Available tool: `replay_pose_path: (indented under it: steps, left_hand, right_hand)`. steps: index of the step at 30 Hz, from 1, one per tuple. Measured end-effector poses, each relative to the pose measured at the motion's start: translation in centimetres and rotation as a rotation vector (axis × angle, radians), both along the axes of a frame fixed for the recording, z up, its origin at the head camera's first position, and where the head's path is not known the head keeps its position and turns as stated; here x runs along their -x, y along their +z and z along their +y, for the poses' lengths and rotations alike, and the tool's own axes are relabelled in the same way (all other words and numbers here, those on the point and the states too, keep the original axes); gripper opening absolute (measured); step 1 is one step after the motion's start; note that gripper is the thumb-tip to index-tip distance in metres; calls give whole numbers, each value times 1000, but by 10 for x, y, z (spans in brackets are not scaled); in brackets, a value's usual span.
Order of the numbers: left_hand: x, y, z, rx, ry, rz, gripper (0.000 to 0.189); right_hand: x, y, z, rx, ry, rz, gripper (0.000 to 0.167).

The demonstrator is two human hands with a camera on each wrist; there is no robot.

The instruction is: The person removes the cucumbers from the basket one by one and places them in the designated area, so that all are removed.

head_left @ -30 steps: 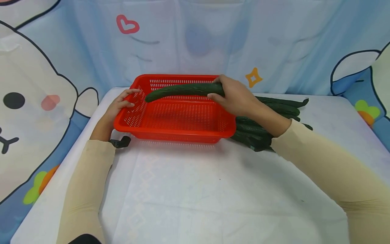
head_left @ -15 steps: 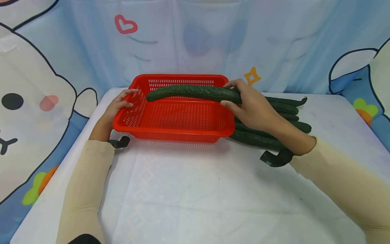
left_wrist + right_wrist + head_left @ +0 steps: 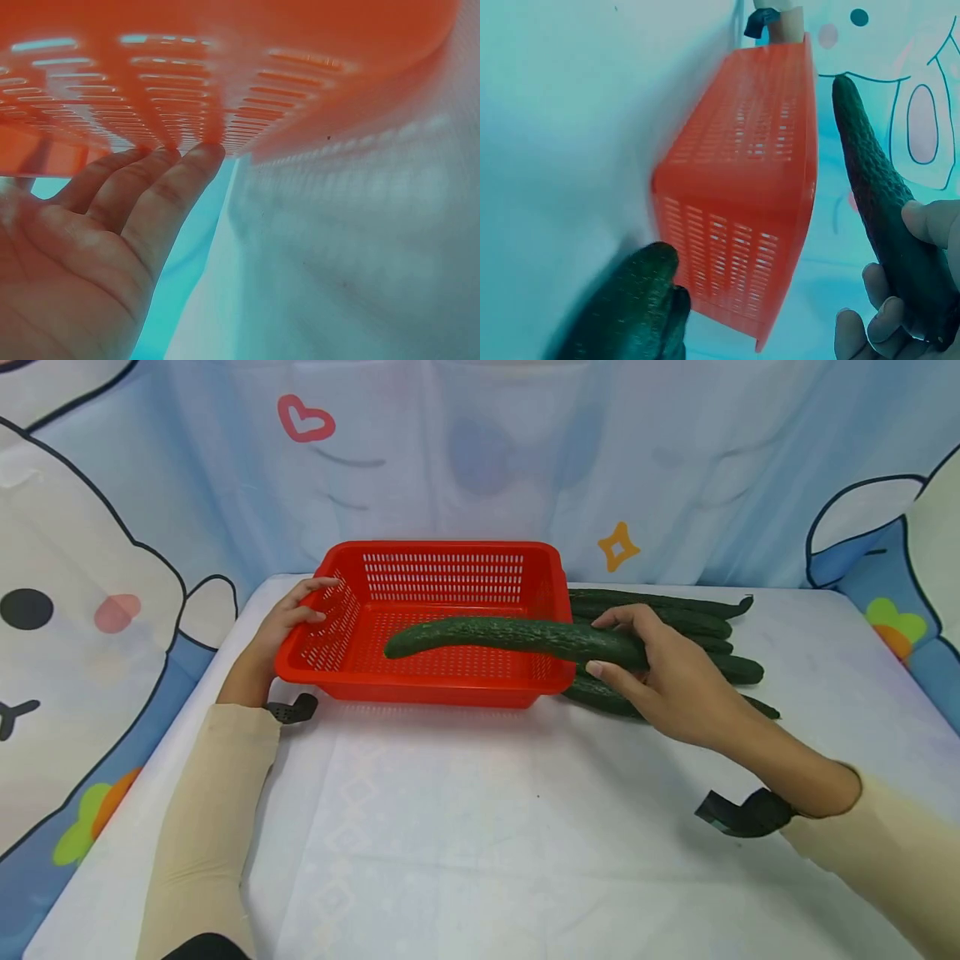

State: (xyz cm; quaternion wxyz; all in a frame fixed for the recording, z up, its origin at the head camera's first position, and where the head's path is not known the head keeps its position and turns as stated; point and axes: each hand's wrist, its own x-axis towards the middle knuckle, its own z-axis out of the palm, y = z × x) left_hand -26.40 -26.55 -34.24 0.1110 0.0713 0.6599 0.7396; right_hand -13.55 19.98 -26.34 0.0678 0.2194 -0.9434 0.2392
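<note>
A long dark green cucumber [image 3: 480, 639] is in my right hand [image 3: 675, 685], its thumb and fingers round the right end. The cucumber hangs level above the front of a red slotted basket [image 3: 435, 692], its left end over the basket's inside. My left hand [image 3: 288, 622] holds the basket's left rim. Several fingers [image 3: 169, 191] lie along the outer wall in the left wrist view, where the thumb is mostly hidden. Several more cucumbers [image 3: 690, 623] lie on the table just right of the basket, partly covered by my right hand. The right wrist view shows the held cucumber [image 3: 877, 187] beyond the basket's rim.
A white cloth covers the table [image 3: 465, 827]. Behind it hangs a blue curtain [image 3: 495, 452] with cartoon prints. A dark wrist strap piece [image 3: 746, 812] sticks out below my right wrist, and another [image 3: 294, 708] by the left.
My right hand has moved right and toward me, carrying the cucumber from above the basket's back part to its front right. The left hand and basket stay in place.
</note>
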Motion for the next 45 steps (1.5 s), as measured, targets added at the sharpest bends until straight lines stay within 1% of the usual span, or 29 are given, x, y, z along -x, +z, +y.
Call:
replay_pose_path:
  steps: [5, 7, 11, 14, 17, 20, 22, 25, 29, 34, 37, 39, 45]
  left_hand:
    - [2, -2, 1, 9, 5, 8, 51]
    - [1, -2, 1, -12, -6, 6, 51]
    - [1, -2, 2, -20, -14, 14, 51]
    - [1, 0, 3, -5, -9, 14, 52]
    - [0, 1, 4, -34, -18, -2, 51]
    - [-2, 3, 5, -39, -12, -11, 50]
    - [-2, 4, 5, -18, 1, -10, 50]
    - [-3, 4, 6, -9, 0, -1, 51]
    - [-4, 3, 5, -28, -11, 11, 51]
    - [-3, 3, 5, -26, -8, 4, 51]
    - [-3, 4, 5, -39, -11, -3, 51]
    - [-3, 4, 4, -42, -10, -8, 50]
    - [-3, 2, 3, -34, 4, -3, 50]
  right_hand:
    - [-20, -8, 13, -22, 23, 10, 53]
    - [-28, -11, 18, -22, 28, 8, 50]
    - [-44, -17, 27, -35, 20, -3, 49]
    - [-54, -22, 35, -41, -2, -25, 49]
    - [-62, -27, 46, -39, -22, -49, 49]
    - [-67, -31, 55, -51, -51, -91, 48]
    - [-70, -34, 61, -61, -70, -116, 48]
    - [-75, -39, 68, -80, -93, -134, 47]
    - [-80, -44, 81, -104, -131, -146, 48]
    - [-85, -49, 98, -135, -194, -158, 48]
    - [-88, -52, 107, -149, -229, -173, 50]
    - [-89, -54, 112, -154, -251, -185, 51]
    - [-88, -61, 125, -156, -287, -170, 52]
